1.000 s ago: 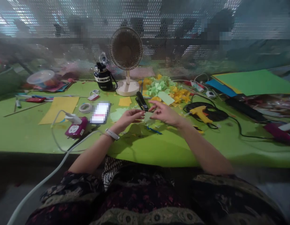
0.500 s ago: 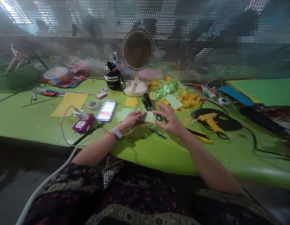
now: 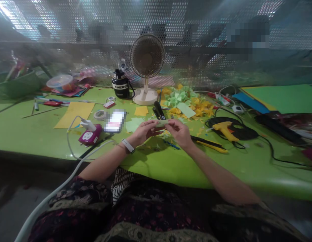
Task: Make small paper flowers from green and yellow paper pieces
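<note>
A small piece of light green paper (image 3: 161, 123) is stretched between my two hands, over the middle of the table. My left hand (image 3: 144, 130) pinches its left end between thumb and fingers. At the right end, my right hand (image 3: 179, 132) grips it with thumb and fingertips. Just beyond the paper lies a black stapler-like tool (image 3: 159, 110). Green paper sheets (image 3: 134, 124) lie left of my left hand, and scraps (image 3: 168, 134) are scattered below the hands. Behind them is a pile of folded green paper pieces (image 3: 179, 95) beside yellow ones (image 3: 202, 107).
A fan (image 3: 145, 95) and a black bottle (image 3: 120, 85) stand at the back. Left are a phone (image 3: 115, 121), tape roll (image 3: 100, 115) and purple power adapter (image 3: 90, 135) with cables. Right are a yellow-handled cutter (image 3: 212, 146), a glue gun (image 3: 225, 129) and coloured sheets (image 3: 282, 94).
My right hand was apart from the paper with fingers spread; now it has closed on the paper's right end. The paper has tilted and shows narrower. The view has shifted.
</note>
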The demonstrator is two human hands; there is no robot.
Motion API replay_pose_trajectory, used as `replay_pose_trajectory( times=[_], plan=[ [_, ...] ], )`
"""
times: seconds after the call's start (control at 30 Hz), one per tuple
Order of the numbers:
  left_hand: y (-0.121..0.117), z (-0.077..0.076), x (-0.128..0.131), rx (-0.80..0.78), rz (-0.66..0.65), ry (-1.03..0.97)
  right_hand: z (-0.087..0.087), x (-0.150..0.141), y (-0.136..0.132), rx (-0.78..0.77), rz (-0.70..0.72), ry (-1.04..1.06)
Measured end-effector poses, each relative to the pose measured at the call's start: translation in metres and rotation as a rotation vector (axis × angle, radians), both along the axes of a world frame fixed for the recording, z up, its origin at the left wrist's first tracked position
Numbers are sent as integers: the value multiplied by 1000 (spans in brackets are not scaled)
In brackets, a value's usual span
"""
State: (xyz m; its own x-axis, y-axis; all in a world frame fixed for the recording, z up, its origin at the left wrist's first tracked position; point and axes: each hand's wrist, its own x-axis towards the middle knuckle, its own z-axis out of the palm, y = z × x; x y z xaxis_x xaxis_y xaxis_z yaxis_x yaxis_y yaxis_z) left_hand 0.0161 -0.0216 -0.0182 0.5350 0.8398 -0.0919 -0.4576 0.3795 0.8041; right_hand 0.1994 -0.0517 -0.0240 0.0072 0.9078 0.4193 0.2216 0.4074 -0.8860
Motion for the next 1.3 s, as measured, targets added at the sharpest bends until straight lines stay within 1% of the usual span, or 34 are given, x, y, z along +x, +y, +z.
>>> replay_pose_trajectory(
  times=[0.1,0.2,0.33,0.43,0.57,0.73,0.9,1.3],
  plan=[
    [-1,0,0,35,-10,-21,0,-3,-1,-59,-19,54],
    [-2,-3,1,121,3,24,2,-3,-3,-64,-34,61],
    [-3,-6,3,195,38,100,3,-3,-5,-52,-29,-9],
    [-2,-7,3,228,32,147,2,-1,-6,-34,-32,-75],
    [-1,-7,0,244,5,196,3,2,-6,6,-30,-166],
    [-1,-6,0,244,-5,220,4,3,-6,43,-28,-214],
    [0,-6,0,262,-14,231,3,4,-5,68,-46,-239],
    [3,-11,0,293,-33,222,4,4,-5,75,-69,-245]
  ],
)
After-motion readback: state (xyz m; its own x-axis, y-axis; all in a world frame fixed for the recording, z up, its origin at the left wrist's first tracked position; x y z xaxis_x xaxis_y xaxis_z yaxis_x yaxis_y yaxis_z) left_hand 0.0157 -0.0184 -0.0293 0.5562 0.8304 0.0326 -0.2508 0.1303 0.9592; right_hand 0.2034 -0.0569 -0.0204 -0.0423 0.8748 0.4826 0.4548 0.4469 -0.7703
